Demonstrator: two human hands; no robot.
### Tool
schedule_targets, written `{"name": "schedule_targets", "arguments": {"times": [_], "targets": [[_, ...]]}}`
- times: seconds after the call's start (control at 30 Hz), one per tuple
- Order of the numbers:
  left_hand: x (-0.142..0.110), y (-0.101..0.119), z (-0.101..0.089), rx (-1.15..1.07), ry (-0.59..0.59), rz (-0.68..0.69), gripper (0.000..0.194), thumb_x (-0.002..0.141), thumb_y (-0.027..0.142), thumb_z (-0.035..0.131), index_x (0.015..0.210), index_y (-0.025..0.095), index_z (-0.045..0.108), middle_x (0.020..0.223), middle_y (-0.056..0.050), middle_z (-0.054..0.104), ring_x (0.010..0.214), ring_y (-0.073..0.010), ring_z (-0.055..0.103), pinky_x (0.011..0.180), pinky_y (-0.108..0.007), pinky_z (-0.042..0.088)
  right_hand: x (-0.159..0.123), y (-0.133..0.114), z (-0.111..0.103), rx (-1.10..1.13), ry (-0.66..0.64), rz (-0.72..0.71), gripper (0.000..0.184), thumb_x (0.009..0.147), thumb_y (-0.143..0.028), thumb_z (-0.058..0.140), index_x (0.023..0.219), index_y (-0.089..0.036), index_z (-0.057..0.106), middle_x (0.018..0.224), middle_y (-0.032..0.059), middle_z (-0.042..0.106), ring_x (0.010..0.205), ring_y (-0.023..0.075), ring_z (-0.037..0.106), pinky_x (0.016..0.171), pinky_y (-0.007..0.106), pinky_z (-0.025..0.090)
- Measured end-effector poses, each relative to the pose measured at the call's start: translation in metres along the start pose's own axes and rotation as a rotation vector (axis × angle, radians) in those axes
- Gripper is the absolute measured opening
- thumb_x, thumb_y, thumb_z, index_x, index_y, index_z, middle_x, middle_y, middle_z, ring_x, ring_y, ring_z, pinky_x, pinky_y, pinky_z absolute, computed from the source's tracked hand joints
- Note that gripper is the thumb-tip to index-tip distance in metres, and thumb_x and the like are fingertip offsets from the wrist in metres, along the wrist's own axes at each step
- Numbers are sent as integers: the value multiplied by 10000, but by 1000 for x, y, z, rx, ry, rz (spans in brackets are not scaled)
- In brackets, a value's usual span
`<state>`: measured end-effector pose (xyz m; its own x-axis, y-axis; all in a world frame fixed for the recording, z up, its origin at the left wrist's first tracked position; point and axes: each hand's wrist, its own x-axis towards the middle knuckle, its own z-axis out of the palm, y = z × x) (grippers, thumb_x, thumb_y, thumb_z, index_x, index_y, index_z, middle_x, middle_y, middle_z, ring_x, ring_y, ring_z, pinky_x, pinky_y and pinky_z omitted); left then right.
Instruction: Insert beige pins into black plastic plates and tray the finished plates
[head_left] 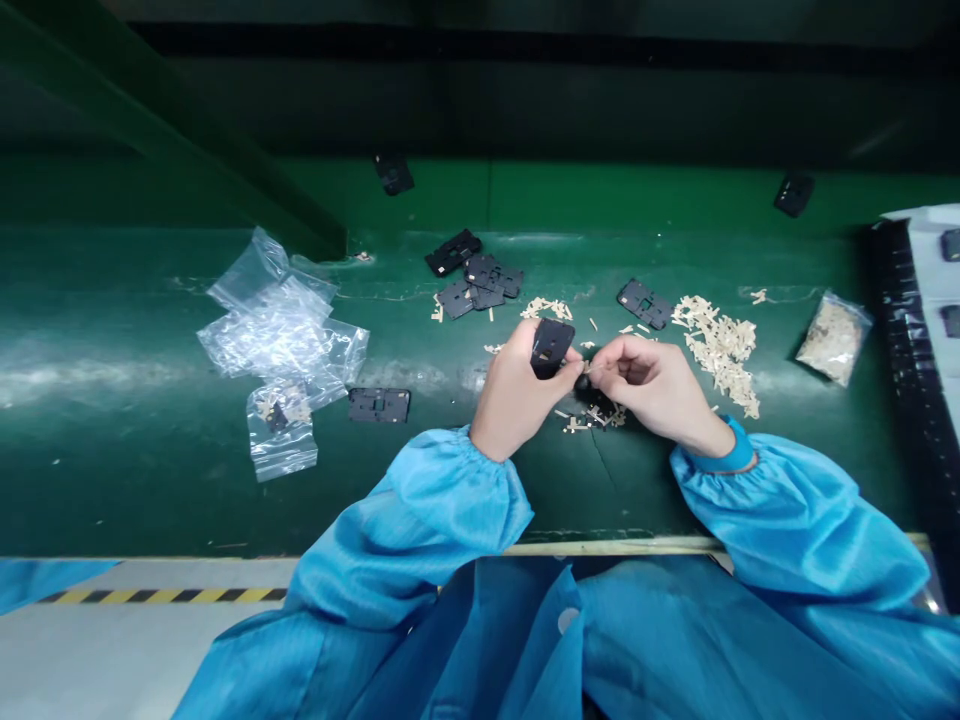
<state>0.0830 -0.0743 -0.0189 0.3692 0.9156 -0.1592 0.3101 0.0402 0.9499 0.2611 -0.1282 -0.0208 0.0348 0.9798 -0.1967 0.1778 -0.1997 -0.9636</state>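
Observation:
My left hand [512, 392] grips a black plastic frame [553, 347] upright between thumb and fingers. My right hand [639, 382] pinches a small beige strip [586, 368] at its fingertips, close to the frame's lower edge. A dark rounded part [583, 381] shows just below that strip, partly hidden by the fingers. A loose pile of beige strips [716, 345] lies to the right of my right hand, and more are scattered [596, 415] under my hands. Both blue sleeves have gathered cuffs.
Several black frames [472, 275] lie in a group on the green conveyor belt [112, 460] beyond my hands. Crumpled clear plastic bags [274, 325] lie at left, and a filled bag [834, 338] lies at right. A black-edged tray [900, 345] stands at far right.

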Motion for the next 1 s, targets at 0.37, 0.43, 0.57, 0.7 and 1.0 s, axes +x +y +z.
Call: {"name": "schedule_targets", "arguments": {"times": [0.37,0.43,0.57,0.7,1.0], "targets": [[-7,4,1,12,39,20,330,848,203,732,1158,243,626,954,18,798,923,-176,766,920,-316,581,-2,-1,6,-38,133,-42,103,772,-265,755,762,-199,676,671,6,652,582,123,535,513,255,420],[-6,3,0,11,35,10,312,844,222,736,1139,237,634,949,14,799,912,-179,765,893,-312,586,-3,0,5,-51,123,-41,97,779,-263,752,765,-199,680,673,6,651,573,120,524,506,256,408],[-5,1,-1,76,37,13,326,847,251,730,1159,236,637,996,-8,797,935,-198,762,887,-329,587,-3,0,3,-44,88,-27,104,796,-277,751,771,-199,687,674,9,654,567,120,521,499,260,400],[-6,3,0,80,40,39,334,864,249,713,1189,242,634,1043,-16,796,956,-198,767,914,-337,588,0,-2,2,-6,73,-20,102,781,-275,756,767,-199,691,697,19,678,593,130,549,510,261,421],[-7,4,0,26,21,23,341,851,218,742,1177,262,652,963,18,810,982,-197,775,970,-347,583,-1,-1,1,-11,70,-21,80,784,-246,740,753,-199,683,668,6,636,594,126,524,513,257,404]]}}
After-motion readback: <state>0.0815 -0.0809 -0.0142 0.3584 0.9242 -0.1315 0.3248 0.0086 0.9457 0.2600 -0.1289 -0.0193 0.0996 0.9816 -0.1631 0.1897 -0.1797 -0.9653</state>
